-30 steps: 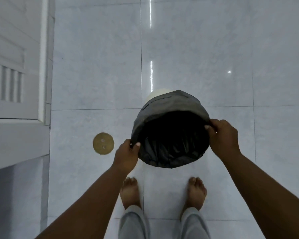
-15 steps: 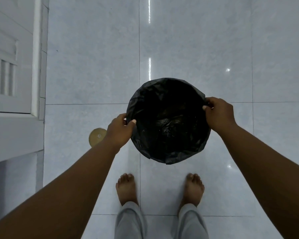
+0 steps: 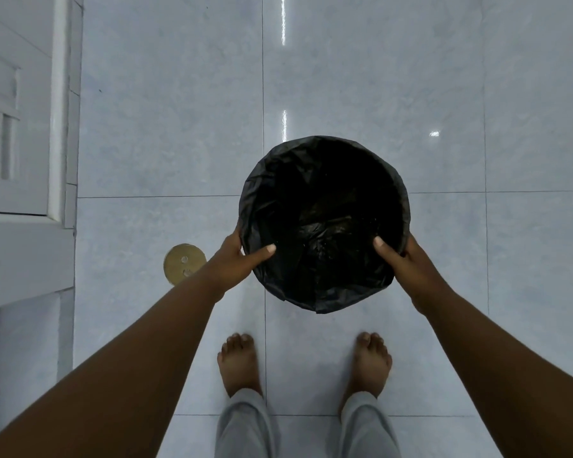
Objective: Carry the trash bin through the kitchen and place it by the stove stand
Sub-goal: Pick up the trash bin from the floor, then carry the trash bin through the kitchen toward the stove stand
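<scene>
Trash bin, just the one, is sitting between our two hands, out in front of our feet and over the joint where the floor tiles meet; whether it is touching the floor or hanging above it we cannot tell. We are looking straight down into its round mouth, and a black plastic liner is covering the rim, crinkled and faintly glossy, with a loose flap drooping at 6 o'clock. The inside is reading as dark, folded plastic.

We are gripping the rim with both hands. Our left hand is clamping it at about 8 o'clock, thumb hooked inside over the liner and the fingers wrapping the outer wall. Our right hand is doing the same at about 4 o'clock, thumb inside, fingers outside.

Our two bare feet are standing below the bin, grey trouser hems showing above them. The floor is showing large, pale grey square tiles, polished and catching bright streaks of light. One round brass-coloured drain cover is lying flat at 9 o'clock from the bin, just beside our left wrist. A white louvred door is filling the left edge
</scene>
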Tool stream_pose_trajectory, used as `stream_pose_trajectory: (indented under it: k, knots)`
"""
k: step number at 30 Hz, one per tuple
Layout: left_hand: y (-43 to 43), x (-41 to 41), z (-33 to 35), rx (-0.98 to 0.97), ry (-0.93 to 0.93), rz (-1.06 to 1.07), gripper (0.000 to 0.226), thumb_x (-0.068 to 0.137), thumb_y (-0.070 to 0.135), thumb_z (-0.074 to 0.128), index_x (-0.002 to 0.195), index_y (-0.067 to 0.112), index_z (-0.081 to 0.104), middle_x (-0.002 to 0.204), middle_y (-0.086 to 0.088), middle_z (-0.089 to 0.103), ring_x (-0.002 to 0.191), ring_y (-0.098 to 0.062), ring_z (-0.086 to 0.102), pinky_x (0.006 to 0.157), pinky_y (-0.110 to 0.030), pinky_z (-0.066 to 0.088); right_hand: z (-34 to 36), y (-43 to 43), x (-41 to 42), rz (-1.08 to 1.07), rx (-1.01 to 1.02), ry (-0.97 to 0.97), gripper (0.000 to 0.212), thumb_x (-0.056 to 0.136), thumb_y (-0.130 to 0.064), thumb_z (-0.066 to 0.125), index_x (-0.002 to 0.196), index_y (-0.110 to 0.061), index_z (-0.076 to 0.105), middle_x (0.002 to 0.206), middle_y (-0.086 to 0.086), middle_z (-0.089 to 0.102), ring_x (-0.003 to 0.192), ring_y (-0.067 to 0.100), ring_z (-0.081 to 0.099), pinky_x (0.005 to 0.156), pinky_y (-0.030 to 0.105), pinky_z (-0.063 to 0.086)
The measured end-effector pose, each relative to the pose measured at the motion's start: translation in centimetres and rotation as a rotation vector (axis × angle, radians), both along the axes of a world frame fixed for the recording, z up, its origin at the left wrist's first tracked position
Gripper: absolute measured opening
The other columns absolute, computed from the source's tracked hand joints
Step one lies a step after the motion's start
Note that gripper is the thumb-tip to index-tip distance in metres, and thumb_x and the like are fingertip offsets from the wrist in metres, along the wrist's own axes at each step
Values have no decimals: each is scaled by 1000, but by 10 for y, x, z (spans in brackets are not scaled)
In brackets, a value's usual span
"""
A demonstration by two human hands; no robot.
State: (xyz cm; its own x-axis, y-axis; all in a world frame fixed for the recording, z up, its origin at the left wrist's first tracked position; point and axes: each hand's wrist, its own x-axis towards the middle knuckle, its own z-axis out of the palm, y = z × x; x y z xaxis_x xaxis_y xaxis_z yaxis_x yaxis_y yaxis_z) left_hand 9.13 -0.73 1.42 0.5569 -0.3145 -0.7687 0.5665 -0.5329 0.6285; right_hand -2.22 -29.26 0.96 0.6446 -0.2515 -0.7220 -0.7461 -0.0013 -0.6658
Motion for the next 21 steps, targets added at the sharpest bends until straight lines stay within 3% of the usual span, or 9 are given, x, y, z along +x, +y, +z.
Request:
stream_pose_trajectory:
  k: [5, 12, 16, 19, 21]
  knots:
    - [-3, 3, 34, -65, -77, 51, 63, 91, 39, 65, 139, 51, 26, 134, 24, 45, 118, 4, 47, 90, -11, 43, 26, -2, 10, -33, 0, -46, 78, 76, -71, 63, 144, -47, 35, 146, -11, 49, 132, 15, 48, 108, 44, 43]
    - [-14, 31, 171, -174, -160, 110, 76, 88, 48, 58, 153, 42, 21, 130, 33, 45, 106, 28, 48, 84, -2, 46, 151, -9, 35, -29, 1, -127, 78, 72, -78, 59, 142, -52, 36, 145, -9, 50, 130, 17, 49, 107, 47, 44]
    - [-24, 48, 295, -196, -219, 134, 75, 87, 54, 55, 154, 45, 20, 132, 30, 46, 110, 22, 46, 99, -16, 44, 274, -15, 52, -40, -6, -198, 77, 71, -79, 59, 140, -55, 36, 142, -10, 53, 129, 17, 51, 107, 45, 44]
    - [-37, 66, 400, -238, -278, 115, 76, 86, 57, 51, 153, 44, 18, 136, 23, 44, 110, 15, 46, 91, -11, 43, 378, -27, 70, -29, -15, -282, 67, 72, -79, 57, 134, -62, 36, 141, -12, 53, 129, 16, 51, 108, 43, 42]
    - [-42, 77, 469, -276, -320, 99, 79, 84, 65, 54, 152, 46, 19, 140, 20, 43, 116, 11, 48, 97, -16, 43, 448, -35, 79, -27, -19, -348, 63, 74, -78, 55, 133, -63, 37, 141, -13, 52, 129, 15, 50, 109, 43, 41]
